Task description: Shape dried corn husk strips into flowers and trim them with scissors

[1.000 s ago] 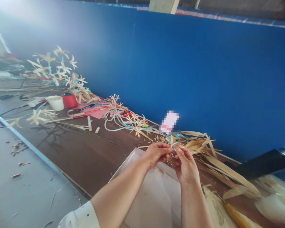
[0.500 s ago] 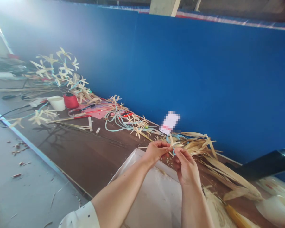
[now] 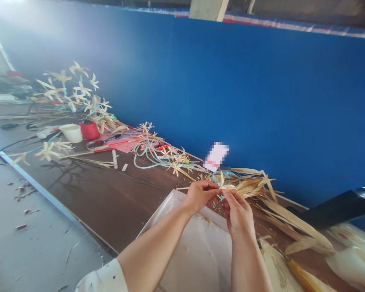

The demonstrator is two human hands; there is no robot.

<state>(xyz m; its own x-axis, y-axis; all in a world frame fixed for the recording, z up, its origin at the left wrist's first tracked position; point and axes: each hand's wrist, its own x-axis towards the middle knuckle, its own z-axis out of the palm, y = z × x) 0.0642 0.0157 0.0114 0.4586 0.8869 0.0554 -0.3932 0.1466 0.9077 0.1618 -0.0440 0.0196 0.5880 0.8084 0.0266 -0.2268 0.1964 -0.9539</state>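
Between my two hands is a small pale flower made of dried husk strips, with a bit of light blue at its base. My left hand pinches it from the left, thumb against the fingers. From the right, the closed fingertips of my right hand meet at the same spot and cover part of it. Both hands are above the far edge of a white tray. Just beyond them lie a bundle of dried husks and a light blue coil.
Finished-looking husk flowers stand at the far left. Near them are a white cup and a red thread spool. Blue cords lie mid-table. A blue partition runs along the back; a black cylinder leans at right.
The husk petals between my fingertips have shifted slightly, one standing more upright. Both hands keep nearly the same place and grip.
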